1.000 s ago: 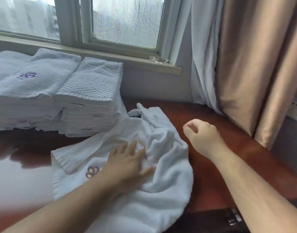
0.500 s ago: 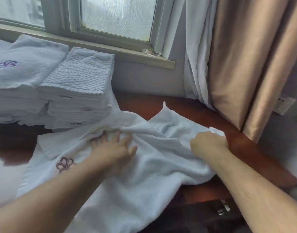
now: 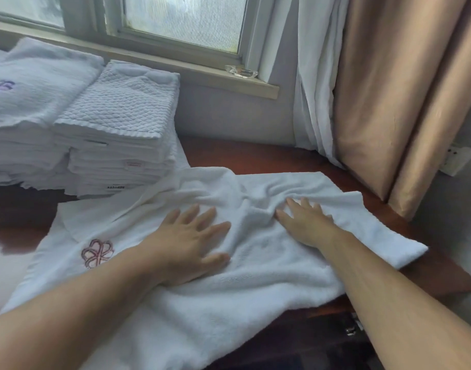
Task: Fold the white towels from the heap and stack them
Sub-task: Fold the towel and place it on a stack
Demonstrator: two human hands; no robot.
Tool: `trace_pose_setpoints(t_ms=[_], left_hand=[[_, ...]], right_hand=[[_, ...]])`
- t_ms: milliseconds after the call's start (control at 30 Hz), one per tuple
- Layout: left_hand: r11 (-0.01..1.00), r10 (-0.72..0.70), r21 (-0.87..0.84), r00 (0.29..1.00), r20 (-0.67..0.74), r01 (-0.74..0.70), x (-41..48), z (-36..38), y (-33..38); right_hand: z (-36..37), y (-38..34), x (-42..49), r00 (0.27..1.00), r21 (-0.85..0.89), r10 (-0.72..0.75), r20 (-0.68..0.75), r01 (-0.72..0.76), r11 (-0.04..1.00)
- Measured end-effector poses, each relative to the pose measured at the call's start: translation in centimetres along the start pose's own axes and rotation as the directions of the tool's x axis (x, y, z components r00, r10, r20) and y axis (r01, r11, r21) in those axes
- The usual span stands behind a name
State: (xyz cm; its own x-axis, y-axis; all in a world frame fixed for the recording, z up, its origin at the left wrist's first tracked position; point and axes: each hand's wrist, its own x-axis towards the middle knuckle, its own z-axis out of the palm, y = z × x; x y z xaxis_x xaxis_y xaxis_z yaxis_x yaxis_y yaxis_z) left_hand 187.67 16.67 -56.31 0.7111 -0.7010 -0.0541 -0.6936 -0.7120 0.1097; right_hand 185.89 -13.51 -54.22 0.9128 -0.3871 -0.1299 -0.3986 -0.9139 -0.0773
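Observation:
A white towel (image 3: pixel 255 279) with a pink embroidered emblem (image 3: pixel 97 252) lies spread across the dark wooden table (image 3: pixel 258 156), wrinkled in its middle and hanging over the near edge. My left hand (image 3: pixel 191 241) presses flat on it near the centre, fingers straight and spread. My right hand (image 3: pixel 306 222) lies flat on it just to the right, fingers straight and pointing at the wrinkles. Two stacks of folded white towels stand at the back left: a waffle-textured stack (image 3: pixel 119 129) and a smoother stack (image 3: pixel 28 102) bearing a purple emblem.
A window sill (image 3: pixel 175 65) runs behind the stacks, with a small glass dish (image 3: pixel 241 71) on it. White and beige curtains (image 3: pixel 375 89) hang at the right. A wall socket (image 3: pixel 456 160) sits far right. The table's right edge lies close to the towel's corner.
My right hand let go of the towel's right corner and now lies flat on it. The towel has been pulled out wider to the right. My left hand stays pressed on it.

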Motion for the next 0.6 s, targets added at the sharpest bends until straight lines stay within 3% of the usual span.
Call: trace_pose_setpoints(t_ms=[67,167,300,367,467,533,600], left_hand=[[1.000,0.012,0.008,1.000,0.003,-0.012,0.1,0.1,-0.2],[1.000,0.028,0.012,1.000,-0.014,-0.028,0.3,0.3,0.1],[0.998,0.065,0.012,0.998,0.009,-0.066,1.0,0.3,1.4],[0.995,0.100,0.016,0.994,0.036,-0.101,1.1,0.0,1.8],[0.990,0.141,-0.012,0.989,0.037,-0.141,0.3,-0.5,1.7],[0.989,0.126,-0.077,0.991,-0.052,-0.130,-0.7,-0.8,1.0],[0.985,0.034,-0.155,0.971,-0.238,-0.073,-2.2,-1.2,-0.3]], right_hand=[[0.3,0.8,-0.4,0.992,0.006,0.130,-0.005,-0.130,0.992],[-0.1,2.4,-1.0,0.918,-0.058,0.396,0.001,-0.395,0.917],[-2.4,1.9,-0.2,0.880,-0.159,0.474,0.003,-0.468,0.869],[-2.7,0.8,0.4,0.910,-0.076,0.412,-0.046,-0.415,0.907],[-1.0,-1.5,0.2,0.987,0.165,0.149,-0.061,-0.137,0.977],[0.9,-2.4,0.1,0.998,0.122,0.047,-0.042,-0.042,0.992],[1.7,-2.7,0.8,0.995,0.041,0.071,-0.071,-0.068,0.997]])
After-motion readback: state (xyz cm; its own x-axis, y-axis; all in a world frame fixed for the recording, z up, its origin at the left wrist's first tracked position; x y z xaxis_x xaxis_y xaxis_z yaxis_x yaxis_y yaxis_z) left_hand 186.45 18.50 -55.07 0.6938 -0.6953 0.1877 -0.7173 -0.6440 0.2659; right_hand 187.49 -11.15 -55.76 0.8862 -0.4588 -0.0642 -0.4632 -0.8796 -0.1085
